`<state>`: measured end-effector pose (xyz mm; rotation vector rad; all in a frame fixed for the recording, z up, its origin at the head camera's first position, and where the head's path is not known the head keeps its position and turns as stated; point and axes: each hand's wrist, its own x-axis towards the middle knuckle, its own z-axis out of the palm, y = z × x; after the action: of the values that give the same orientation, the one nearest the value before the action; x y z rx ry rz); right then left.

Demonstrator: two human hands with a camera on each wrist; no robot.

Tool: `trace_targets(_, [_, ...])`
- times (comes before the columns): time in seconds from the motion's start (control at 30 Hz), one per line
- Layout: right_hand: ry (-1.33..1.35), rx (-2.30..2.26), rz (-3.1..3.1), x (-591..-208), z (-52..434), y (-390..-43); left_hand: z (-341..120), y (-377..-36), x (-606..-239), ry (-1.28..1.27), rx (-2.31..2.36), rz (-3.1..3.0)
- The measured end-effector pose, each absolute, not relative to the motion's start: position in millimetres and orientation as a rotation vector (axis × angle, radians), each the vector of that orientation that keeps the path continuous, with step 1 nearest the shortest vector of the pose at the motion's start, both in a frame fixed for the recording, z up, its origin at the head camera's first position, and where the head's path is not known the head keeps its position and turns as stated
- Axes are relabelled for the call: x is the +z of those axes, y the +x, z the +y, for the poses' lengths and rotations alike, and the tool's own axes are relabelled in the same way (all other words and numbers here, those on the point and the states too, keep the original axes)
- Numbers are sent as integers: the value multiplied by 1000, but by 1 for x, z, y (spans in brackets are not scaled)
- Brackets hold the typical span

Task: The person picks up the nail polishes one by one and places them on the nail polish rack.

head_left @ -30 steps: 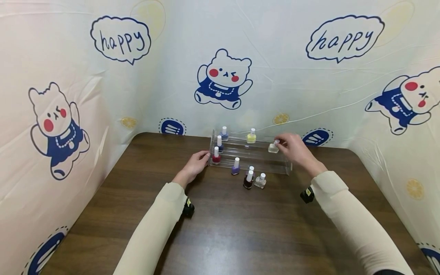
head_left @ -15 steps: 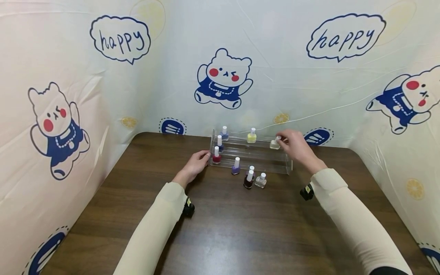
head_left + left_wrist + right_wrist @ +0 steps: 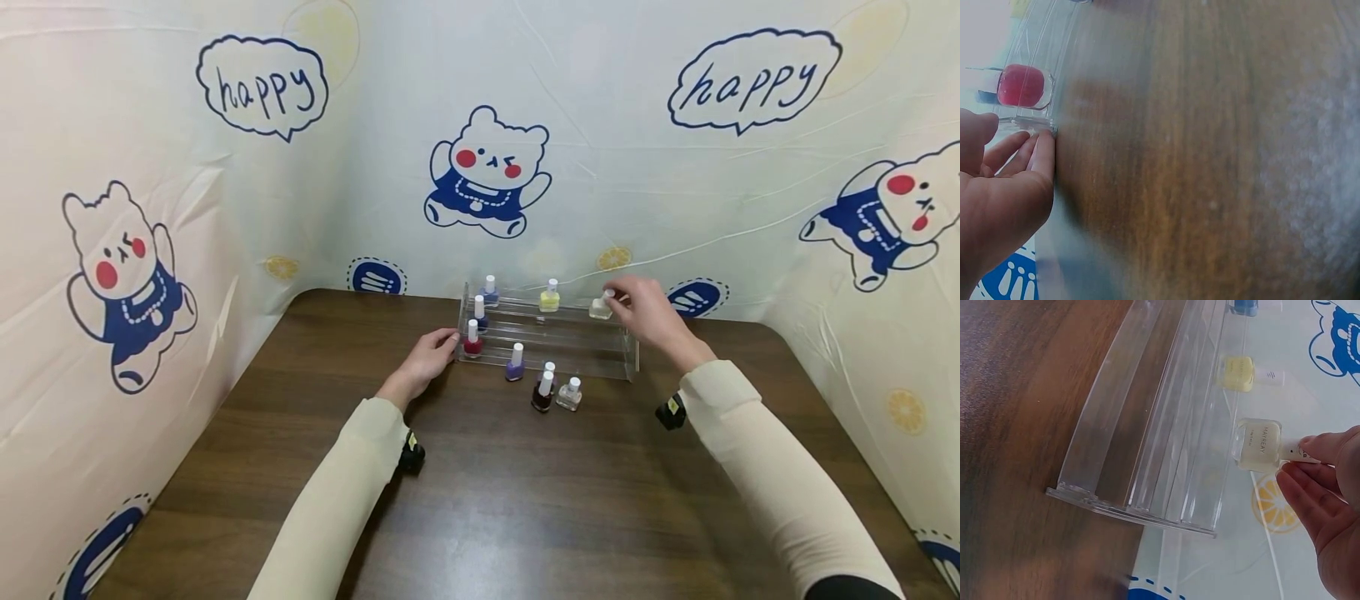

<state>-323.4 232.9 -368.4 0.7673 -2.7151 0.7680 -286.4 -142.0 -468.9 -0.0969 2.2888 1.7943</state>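
Observation:
My right hand pinches the white cap of a clear, pale nail polish bottle between thumb and fingers. The bottle is upright at the right end of the top tier of a clear acrylic rack, overlapping its back edge in the right wrist view. At the rack's left end my left hand rests its fingertips against the end panel, beside a red nail polish bottle. Yellow, light blue and dark blue bottles also stand on the rack.
In front of the rack, a purple bottle, a black bottle and a clear bottle stand on the wooden table. Another bottle is partly hidden behind the black one. A printed cloth hangs close behind the rack.
My right hand has lifted the clear bottle slightly and moved it a little right and back along the top tier. My left hand stays at the rack's left end.

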Motion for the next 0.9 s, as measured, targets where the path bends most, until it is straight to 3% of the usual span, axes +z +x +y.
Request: trace_targets(0.9, [731, 720, -2744, -370, 234, -345, -144, -288, -471, -88, 1775, 2292])
